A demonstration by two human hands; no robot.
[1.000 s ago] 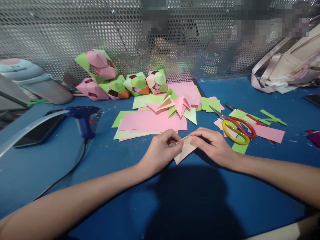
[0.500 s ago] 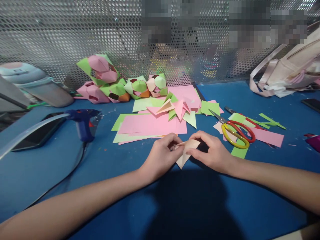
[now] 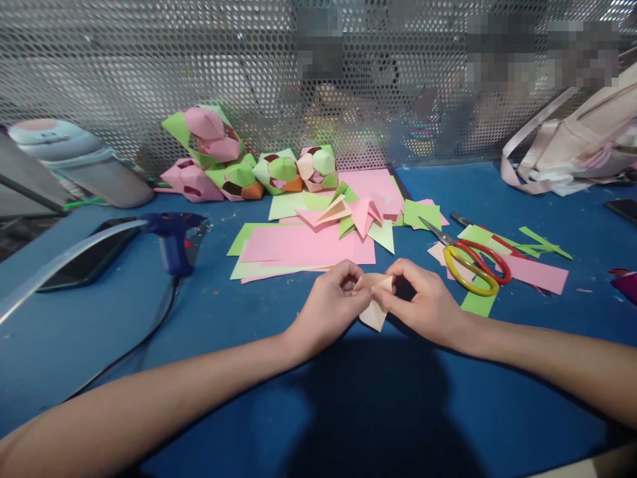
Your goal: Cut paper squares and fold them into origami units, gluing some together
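Between my hands is a small cream piece of folded paper (image 3: 374,315), its pointed part hanging down towards me. My left hand (image 3: 336,302) pinches its left side, thumb in front and fingers curled behind. On the right side, my right hand (image 3: 421,299) grips the paper between thumb and fingers. The fingers cover part of the folds. Just beyond my hands lie stacked pink and green paper sheets (image 3: 308,245), with folded pink, green and peach paper pieces (image 3: 365,216) on top.
Scissors (image 3: 475,265) with red and yellow handles lie right among paper scraps (image 3: 535,271). A blue glue gun (image 3: 174,245) and a dark phone or tablet (image 3: 94,255) are left. Folded paper models (image 3: 239,176) stand by the perforated metal panel (image 3: 269,79). A pale bag (image 3: 582,139) sits back right.
The cream paper has turned between my fingers; its lower point has swung to the right and its top edge lies flatter. Both hands keep hold. The whole view has shifted slightly.
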